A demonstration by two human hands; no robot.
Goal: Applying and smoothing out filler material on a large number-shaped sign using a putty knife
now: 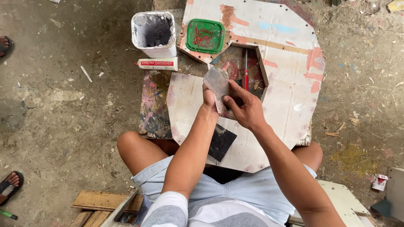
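My left hand (209, 100) grips a flat grey scraper blade (216, 80) held upright over a paint-stained white board (286, 96). My right hand (245, 110) pinches a second thin tool against the lower part of that blade; where the two meet is partly hidden by my fingers. A red-handled screwdriver (245, 71) lies in the board's cut-out just beyond my hands. A dark square of sandpaper (221, 142) rests on the board near my left forearm.
A white tub of grey paste (154, 33) and a white tube (158, 64) sit at the far left of the board, a green lid (205, 35) beside them. Sandalled feet of other people (9, 185) show at the left edge. Wooden planks (105, 206) lie near my left knee.
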